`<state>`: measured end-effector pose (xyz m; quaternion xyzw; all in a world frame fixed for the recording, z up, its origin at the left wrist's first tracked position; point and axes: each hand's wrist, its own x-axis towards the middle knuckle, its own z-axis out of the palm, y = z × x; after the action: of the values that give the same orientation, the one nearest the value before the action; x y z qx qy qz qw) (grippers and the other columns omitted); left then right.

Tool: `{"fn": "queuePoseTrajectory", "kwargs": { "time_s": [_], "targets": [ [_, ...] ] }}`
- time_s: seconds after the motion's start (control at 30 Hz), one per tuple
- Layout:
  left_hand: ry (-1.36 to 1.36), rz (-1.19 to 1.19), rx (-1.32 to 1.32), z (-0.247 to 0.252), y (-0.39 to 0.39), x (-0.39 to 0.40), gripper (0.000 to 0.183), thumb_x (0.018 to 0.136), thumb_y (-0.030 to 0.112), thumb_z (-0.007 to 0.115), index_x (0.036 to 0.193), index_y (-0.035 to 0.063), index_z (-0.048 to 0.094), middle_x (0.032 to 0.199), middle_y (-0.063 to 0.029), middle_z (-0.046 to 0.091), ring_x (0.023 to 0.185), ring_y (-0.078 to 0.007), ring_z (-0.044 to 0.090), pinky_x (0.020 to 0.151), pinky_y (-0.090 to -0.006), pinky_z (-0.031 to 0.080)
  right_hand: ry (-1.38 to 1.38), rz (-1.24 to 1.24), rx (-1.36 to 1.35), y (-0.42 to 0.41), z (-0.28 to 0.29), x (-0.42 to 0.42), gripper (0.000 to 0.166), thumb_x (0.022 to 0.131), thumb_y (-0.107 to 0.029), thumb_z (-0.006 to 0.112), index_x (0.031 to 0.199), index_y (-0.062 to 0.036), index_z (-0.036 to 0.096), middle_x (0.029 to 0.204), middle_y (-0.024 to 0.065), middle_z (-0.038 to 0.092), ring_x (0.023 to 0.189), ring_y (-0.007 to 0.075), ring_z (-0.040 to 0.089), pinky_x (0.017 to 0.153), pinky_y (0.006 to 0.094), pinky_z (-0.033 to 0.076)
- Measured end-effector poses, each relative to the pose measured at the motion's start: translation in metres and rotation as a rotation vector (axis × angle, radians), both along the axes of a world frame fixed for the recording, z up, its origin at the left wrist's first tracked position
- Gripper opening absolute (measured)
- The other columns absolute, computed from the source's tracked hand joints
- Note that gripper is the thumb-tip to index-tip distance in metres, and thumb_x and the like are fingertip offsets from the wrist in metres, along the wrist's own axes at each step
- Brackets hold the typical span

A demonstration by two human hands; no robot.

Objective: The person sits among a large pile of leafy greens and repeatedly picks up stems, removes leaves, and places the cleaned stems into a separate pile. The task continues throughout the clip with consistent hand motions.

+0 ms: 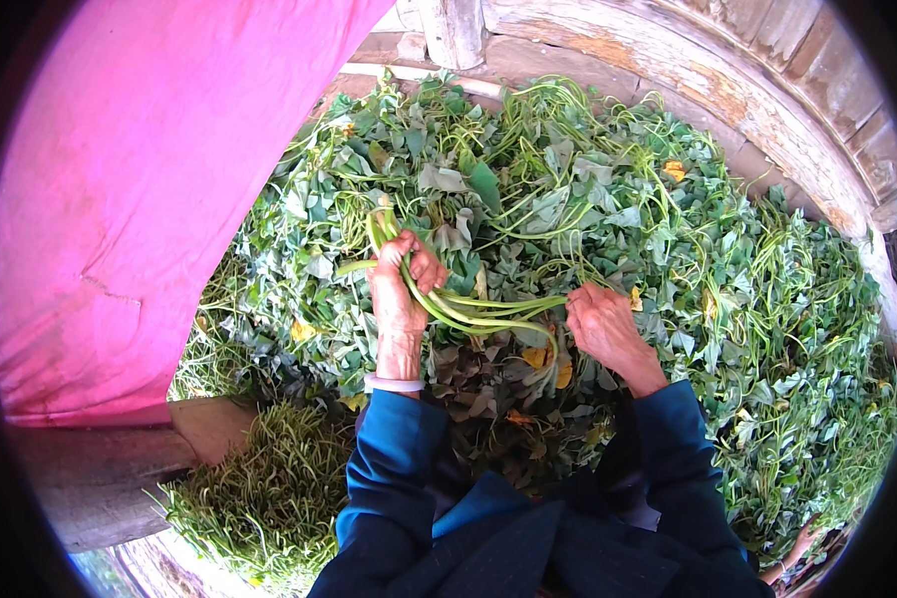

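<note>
My left hand (411, 273) is closed round a small bundle of long green leaf stalks (486, 310), whose cut ends stick up above the fist. The stalks bend to the right and run across to my right hand (602, 321), whose fingers are pinched on their far part. A yellowing leaf (537, 357) hangs below the stalks between the hands. Under and around both hands spreads a large heap of leafy green vines (560, 194), with brownish leaves (478, 389) nearer my body. My left wrist bears a pale bangle (394, 384).
A pink cloth (119, 187) hangs at the left over a wooden beam (105, 471). A pile of cut stalks (269, 486) lies at the lower left. Weathered timber (643, 45) borders the heap at the back. Another person's hand (803, 542) shows at the lower right.
</note>
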<state>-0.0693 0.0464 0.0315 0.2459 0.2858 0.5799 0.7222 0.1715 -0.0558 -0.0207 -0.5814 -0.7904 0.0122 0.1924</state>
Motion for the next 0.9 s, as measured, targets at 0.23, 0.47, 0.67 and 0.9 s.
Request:
{"fn": "queuePoseTrajectory", "kwargs": {
  "time_s": [0.23, 0.47, 0.67, 0.9],
  "targets": [
    [-0.068, -0.153, 0.034, -0.006, -0.033, 0.038, 0.012, 0.076, 0.009, 0.051, 0.083, 0.0006, 0.047, 0.056, -0.0021, 0.040, 0.038, -0.0105, 0.034, 0.037, -0.0270, 0.034, 0.553, -0.488, -0.084, 0.028, -0.030, 0.017, 0.021, 0.080, -0.012, 0.049, 0.069, 0.0035, 0.058, 0.066, 0.0228, 0.059, 0.064, 0.0380, 0.060, 0.059, 0.0437, 0.048],
    [-0.005, -0.301, 0.139, -0.008, -0.055, 0.060, 0.015, 0.081, 0.013, 0.053, 0.091, 0.0026, 0.047, 0.050, -0.0007, 0.033, 0.036, -0.0105, 0.029, 0.039, -0.0269, 0.029, 1.441, -0.831, -0.237, 0.032, -0.042, 0.018, 0.016, 0.073, -0.011, 0.053, 0.070, 0.0039, 0.060, 0.065, 0.0061, 0.058, 0.062, 0.0157, 0.049, 0.061, 0.0263, 0.037],
    [0.182, -0.313, 0.079, 0.001, -0.058, 0.054, 0.012, 0.079, 0.013, 0.053, 0.086, 0.0035, 0.049, 0.050, 0.0019, 0.036, 0.036, -0.0075, 0.031, 0.033, -0.0232, 0.027, 0.299, -0.530, 0.222, 0.036, -0.067, 0.020, 0.014, 0.070, -0.012, 0.054, 0.069, 0.0013, 0.059, 0.068, 0.0209, 0.060, 0.048, 0.0282, 0.053, 0.051, 0.0426, 0.044],
    [-0.480, -0.143, 0.087, -0.010, 0.005, -0.031, 0.018, 0.084, 0.019, 0.048, 0.072, 0.0068, 0.046, 0.048, 0.0037, 0.034, 0.034, -0.0065, 0.030, 0.035, -0.0228, 0.028, 0.852, -0.635, -0.272, 0.009, -0.028, 0.118, 0.026, 0.078, -0.017, 0.051, 0.088, 0.0021, 0.064, 0.079, 0.0123, 0.064, 0.067, 0.0218, 0.058, 0.062, 0.0312, 0.044]
  ]
}}
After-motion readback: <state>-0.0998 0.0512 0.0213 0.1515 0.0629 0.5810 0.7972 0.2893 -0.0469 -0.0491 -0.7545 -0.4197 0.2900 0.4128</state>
